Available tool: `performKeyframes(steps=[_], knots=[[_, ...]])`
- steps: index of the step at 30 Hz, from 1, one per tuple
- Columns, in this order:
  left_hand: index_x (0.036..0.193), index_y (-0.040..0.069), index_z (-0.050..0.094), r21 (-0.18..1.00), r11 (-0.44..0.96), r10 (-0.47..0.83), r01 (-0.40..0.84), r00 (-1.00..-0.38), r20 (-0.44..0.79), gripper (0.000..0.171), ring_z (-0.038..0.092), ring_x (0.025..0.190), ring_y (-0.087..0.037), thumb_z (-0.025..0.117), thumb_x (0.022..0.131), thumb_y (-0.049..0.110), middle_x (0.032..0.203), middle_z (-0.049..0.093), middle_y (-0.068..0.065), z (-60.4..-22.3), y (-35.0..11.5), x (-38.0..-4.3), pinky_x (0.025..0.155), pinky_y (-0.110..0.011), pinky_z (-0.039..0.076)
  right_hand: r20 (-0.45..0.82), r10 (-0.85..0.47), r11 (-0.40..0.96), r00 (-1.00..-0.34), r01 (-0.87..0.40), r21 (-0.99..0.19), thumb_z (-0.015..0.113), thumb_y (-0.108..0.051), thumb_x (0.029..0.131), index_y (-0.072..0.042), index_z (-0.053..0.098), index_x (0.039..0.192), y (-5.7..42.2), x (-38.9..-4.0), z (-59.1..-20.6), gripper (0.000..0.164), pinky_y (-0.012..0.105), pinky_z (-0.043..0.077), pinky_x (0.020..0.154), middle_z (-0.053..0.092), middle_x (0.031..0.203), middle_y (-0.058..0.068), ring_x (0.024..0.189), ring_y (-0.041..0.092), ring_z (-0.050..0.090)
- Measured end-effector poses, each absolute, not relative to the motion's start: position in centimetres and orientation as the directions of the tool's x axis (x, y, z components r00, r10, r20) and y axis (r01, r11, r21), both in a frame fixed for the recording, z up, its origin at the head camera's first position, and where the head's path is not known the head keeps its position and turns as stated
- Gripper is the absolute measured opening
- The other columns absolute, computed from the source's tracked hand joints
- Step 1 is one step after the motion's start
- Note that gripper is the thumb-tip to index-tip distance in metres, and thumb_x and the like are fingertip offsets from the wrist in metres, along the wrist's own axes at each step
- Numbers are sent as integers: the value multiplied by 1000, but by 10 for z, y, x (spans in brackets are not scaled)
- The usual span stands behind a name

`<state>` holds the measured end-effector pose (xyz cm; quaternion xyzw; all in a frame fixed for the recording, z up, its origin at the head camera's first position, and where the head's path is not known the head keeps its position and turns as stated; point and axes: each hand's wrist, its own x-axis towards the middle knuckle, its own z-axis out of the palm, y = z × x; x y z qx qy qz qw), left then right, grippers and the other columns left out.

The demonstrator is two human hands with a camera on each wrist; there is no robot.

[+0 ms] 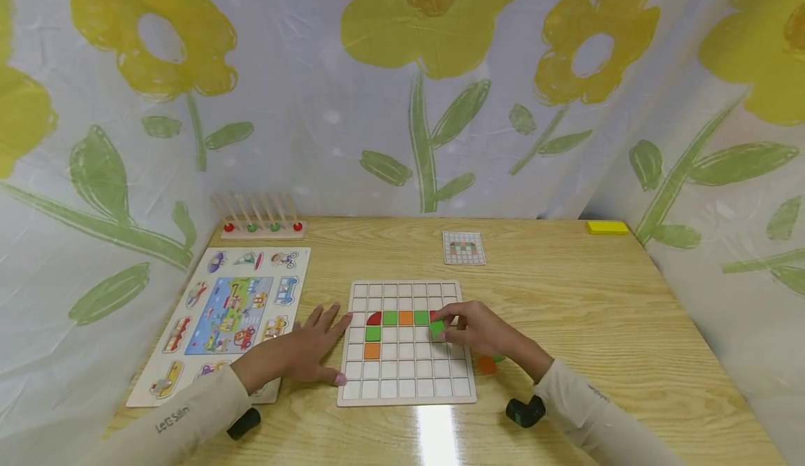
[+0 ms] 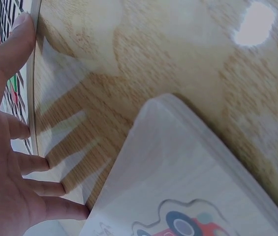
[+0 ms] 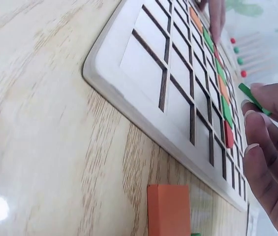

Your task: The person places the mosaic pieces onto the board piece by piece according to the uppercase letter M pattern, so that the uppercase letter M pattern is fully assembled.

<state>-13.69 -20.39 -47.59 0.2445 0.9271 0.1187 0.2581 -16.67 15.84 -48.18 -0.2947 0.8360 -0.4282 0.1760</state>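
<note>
A wooden grid board lies mid-table, with green, orange and red tiles set in some of its squares. My right hand is over the board's right side and pinches a green square tile between thumb and fingers. Below it, a red tile sits at the right end of the coloured row. With fingers spread, my left hand rests along the board's left edge, its thumb touching the rim. On the left side of the board, a rounded red tile tops a green tile and an orange tile.
Beside the board's right edge lie an orange block and a partly hidden green piece. A vehicle puzzle board is at left, below a peg stand. A pattern card and a yellow block lie toward the back.
</note>
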Motion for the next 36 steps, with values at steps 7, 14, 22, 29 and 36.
performKeyframes(steps=[7,14,22,29,36], knots=[[163,13,13,350,852,515,390,-746,-423,111,5,151,-53,67,83,68,167,3,-23,-475,-204,-137,110,-77,20,-55,-643,463,-764,-331,-822,73,-14,93,-5,70,123,154,-167,-482,31,20,44,57,67,98,4,63,5,52],[163,12,13,355,849,519,392,-744,-420,112,5,151,-54,67,83,68,167,4,-25,-473,-203,-136,109,-77,20,-64,-648,461,-759,-324,-826,72,-14,94,-7,70,122,149,-167,-480,29,20,43,58,66,96,4,63,6,51],[163,13,14,349,854,511,386,-751,-419,111,6,151,-53,67,82,68,167,4,-24,-474,-204,-136,109,-77,21,-56,-653,453,-755,-330,-828,73,-14,93,-7,71,121,142,-167,-480,29,19,43,60,65,95,3,67,8,51],[163,12,13,342,853,514,394,-748,-420,112,6,151,-54,67,82,69,167,4,-24,-475,-204,-136,109,-77,21,-64,-658,456,-750,-330,-826,72,-12,93,-6,71,121,138,-168,-482,29,21,46,65,66,97,3,75,9,55],[163,12,13,345,852,515,394,-749,-417,112,5,151,-53,67,83,69,167,3,-24,-476,-205,-136,109,-77,21,-76,-651,479,-755,-331,-813,73,-14,93,-10,72,121,133,-169,-486,28,19,45,62,64,93,-4,70,6,52]])
